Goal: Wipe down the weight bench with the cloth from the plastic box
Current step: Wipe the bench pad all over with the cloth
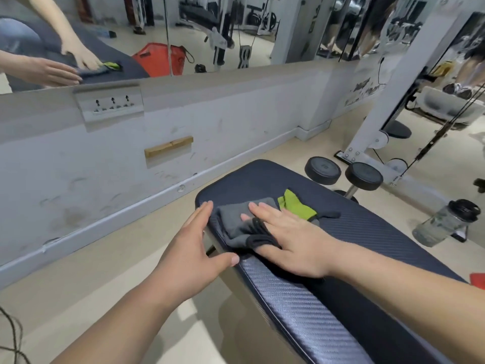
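Pressing flat, the right hand (286, 240) lies with fingers spread on the grey-and-green cloth (252, 219), which rests near the far end of the weight bench (367, 232). The left hand (194, 248), open, holds the bench's left edge, thumb on top.

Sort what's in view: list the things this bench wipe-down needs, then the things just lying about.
Needed:
weight bench
cloth
right hand
left hand

Lying about:
dumbbells
water bottle
red basket in mirror
wall sockets
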